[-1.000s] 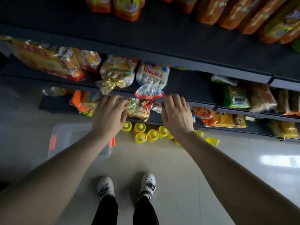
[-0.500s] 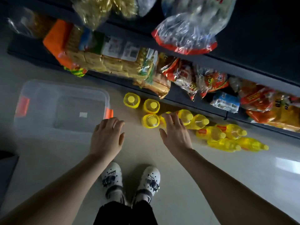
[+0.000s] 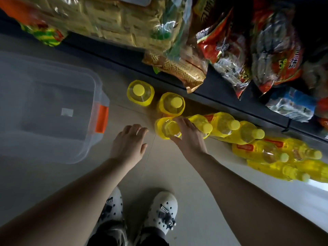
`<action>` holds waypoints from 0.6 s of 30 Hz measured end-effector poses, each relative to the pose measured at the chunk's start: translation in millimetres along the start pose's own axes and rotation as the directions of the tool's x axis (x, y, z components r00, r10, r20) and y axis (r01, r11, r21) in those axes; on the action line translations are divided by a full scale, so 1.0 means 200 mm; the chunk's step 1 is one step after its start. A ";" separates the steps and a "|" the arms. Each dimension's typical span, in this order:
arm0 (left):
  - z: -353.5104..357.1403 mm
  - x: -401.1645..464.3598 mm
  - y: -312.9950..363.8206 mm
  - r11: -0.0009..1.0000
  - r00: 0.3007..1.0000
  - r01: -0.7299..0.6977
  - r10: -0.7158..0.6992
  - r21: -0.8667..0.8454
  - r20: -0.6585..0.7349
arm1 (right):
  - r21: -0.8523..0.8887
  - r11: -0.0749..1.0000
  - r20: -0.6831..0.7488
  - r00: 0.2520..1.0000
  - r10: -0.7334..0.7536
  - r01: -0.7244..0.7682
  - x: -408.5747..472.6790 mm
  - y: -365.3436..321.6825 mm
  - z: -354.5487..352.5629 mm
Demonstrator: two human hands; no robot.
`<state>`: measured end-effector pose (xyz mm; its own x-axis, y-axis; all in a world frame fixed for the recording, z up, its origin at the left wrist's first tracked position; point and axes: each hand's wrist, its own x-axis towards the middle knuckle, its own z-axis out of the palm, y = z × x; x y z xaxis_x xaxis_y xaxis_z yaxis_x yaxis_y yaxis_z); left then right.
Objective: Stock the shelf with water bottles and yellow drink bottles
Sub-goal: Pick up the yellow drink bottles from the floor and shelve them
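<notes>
Since the earlier frames my view has dropped from the upper shelves to the floor, and both my hands have come down with it. My right hand [image 3: 189, 139] now sits over the top of the nearest upright yellow plastic drink bottle [image 3: 166, 129], fingers and thumb curled round its shoulder and cap; half a second ago it was still short of the bottle. My left hand [image 3: 128, 144] hovers just beside that bottle, fingers loosely spread, holding nothing.

The yellow drink bottles stand and lie on the pale tiled floor [image 3: 168, 174] along the front edge of the dark bottom shelf [image 3: 221, 94]. Two more upright ones, [image 3: 140, 92] and [image 3: 171, 103], stand nearer that edge. A row of further yellow bottles [image 3: 248, 134] lies on its side, running to the right along the shelf edge, with red labels [image 3: 245, 147] whose print is too small to read.

A clear plastic storage bin with an orange latch [image 3: 51, 107] stands on the floor to the left, near the bottles; a small white sticker shows through it, unreadable.

On the shelf above the bottles lie snack packets: a long clear pack of pale biscuits [image 3: 110, 20], a gold-patterned packet [image 3: 184, 70] overhanging the shelf edge, red and orange packets [image 3: 276, 50] with Chinese characters I cannot make out, and a blue and white pack [image 3: 291, 107]. My white clogs [image 3: 159, 210] are at the bottom of the view.
</notes>
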<state>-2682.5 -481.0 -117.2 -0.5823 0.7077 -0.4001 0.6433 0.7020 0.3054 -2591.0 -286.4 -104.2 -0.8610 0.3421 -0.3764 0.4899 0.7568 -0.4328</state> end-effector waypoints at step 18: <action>-0.31 -0.20 -0.07 0.961 0.911 0.276 -0.259 -0.008 0.322 | 0.123 0.992 -0.113 0.994 -0.011 0.025 -0.22 -0.16 -0.50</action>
<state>-2698.3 -514.4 -51.6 -0.5368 0.4370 -0.7217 0.4532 0.8709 0.1903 -2581.8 -269.9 7.7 -0.8762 0.3944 -0.2771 0.4815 0.6907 -0.5394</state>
